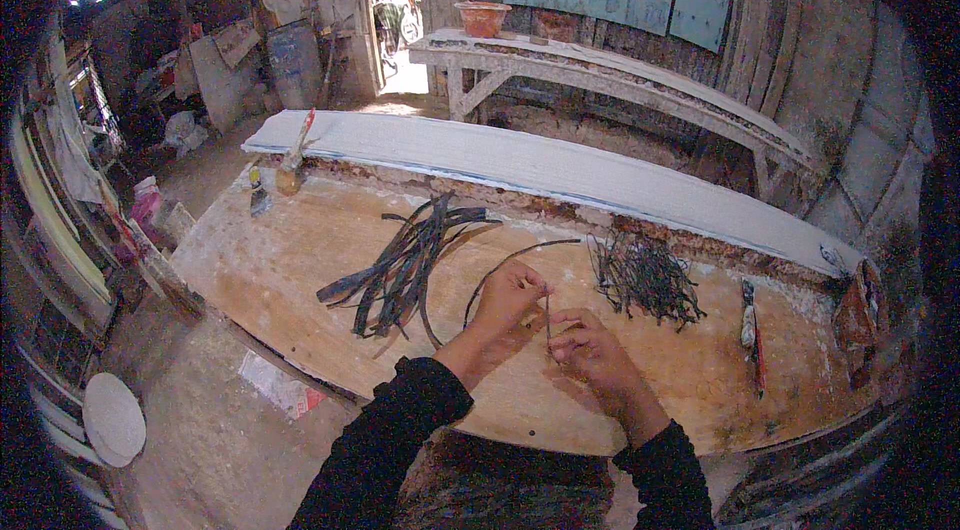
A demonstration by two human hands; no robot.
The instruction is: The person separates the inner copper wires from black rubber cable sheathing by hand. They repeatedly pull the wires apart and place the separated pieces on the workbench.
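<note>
Over the middle of the wooden table (300, 250), my left hand (512, 292) and my right hand (592, 345) pinch a thin dark strip (548, 316). It runs upright between them, left fingers at its upper end, right fingers lower down. A heap of long black flat strips (405, 265), seemingly rubber, lies left of my left hand. One loose curved strip (530, 249) lies just beyond that hand, partly hidden by it. Right of my right hand is a tangled pile of short, thin black pieces (650, 280).
A long white slab (540, 165) spans the table's far side. At the far left are a brush (301, 140) and a scraper (259, 195); a red-handled tool (758, 355) lies right. Behind stands a bench (600, 65) bearing a terracotta-coloured pot (482, 20).
</note>
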